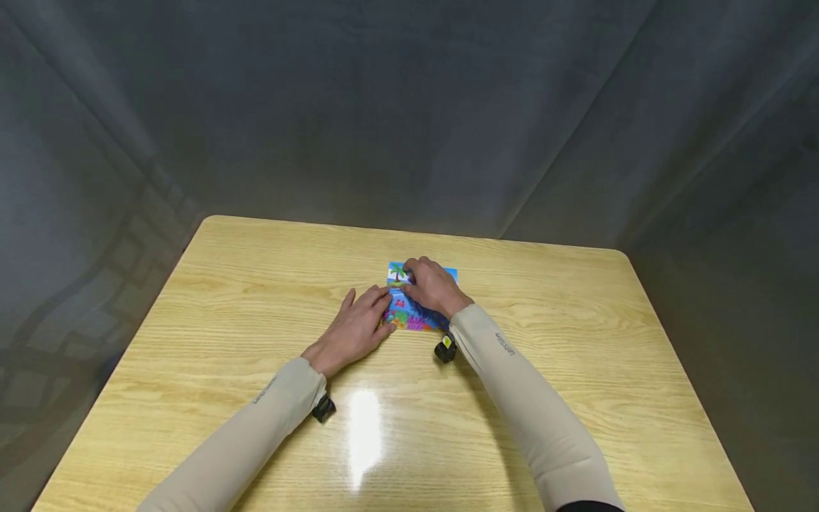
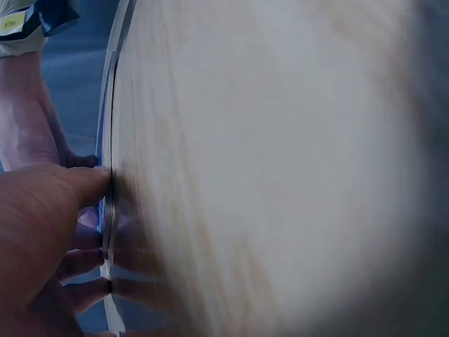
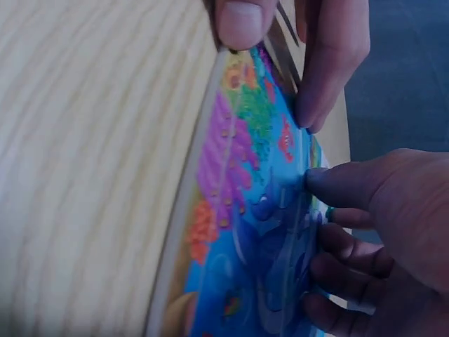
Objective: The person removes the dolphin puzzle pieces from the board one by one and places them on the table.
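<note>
A thin jigsaw puzzle board (image 1: 416,321) with a bright sea picture lies flat on the table. My left hand (image 1: 358,323) rests along its left side, fingers nearly straight; in the right wrist view its thumb (image 3: 240,27) touches the near corner. My right hand (image 1: 435,284) is over the upper middle of the puzzle, with bent fingers and the thumb down at the picture. Purple coral (image 3: 226,158) and knobbed piece outlines show beside it. I cannot tell whether the right fingertips pinch a loose piece. The left wrist view sees the board edge-on beyond the left thumb (image 2: 88,184).
The wood-grain table (image 1: 269,284) has rounded far corners, with a bright light reflection in front of the hands. Dark grey curtains (image 1: 358,114) hang behind the table and at both sides. Each wrist carries a small black camera (image 1: 446,348) under a beige sleeve (image 1: 525,398).
</note>
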Tool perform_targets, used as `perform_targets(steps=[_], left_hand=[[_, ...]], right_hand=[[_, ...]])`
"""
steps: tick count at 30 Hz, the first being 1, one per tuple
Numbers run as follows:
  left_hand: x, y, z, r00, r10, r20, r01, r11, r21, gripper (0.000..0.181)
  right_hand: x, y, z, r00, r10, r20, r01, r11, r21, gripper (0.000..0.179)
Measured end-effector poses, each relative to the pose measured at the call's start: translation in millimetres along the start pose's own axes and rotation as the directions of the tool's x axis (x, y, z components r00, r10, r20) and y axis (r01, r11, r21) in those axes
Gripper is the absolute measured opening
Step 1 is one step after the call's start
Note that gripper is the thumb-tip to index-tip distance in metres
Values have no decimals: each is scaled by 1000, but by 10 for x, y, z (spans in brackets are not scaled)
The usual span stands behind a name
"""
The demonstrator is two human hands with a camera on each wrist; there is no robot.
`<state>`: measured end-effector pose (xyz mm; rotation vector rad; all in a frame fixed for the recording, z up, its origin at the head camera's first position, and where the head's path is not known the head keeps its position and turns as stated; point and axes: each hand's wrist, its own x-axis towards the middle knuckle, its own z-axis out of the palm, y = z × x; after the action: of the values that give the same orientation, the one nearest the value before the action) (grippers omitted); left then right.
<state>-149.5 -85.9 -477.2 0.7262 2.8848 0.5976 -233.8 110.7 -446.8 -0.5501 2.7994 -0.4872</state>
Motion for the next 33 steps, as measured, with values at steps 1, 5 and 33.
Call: perform_targets(steps=[1,5,33], left_hand=[[0,-2,4,1000,-1,4,1,1000,3,65],[-7,-3,10,1000,-2,18,2,1000,15,65],[-31,84,-53,1000,18,21,-20,996,83,60]], right_hand=[[3,-4,-6,1000,4,11,-4,1000,-3,47],[10,-13,-12,999,17,32,-17,1000,19,46],[-29,134,26,989,9,-148,30,964,263,31]])
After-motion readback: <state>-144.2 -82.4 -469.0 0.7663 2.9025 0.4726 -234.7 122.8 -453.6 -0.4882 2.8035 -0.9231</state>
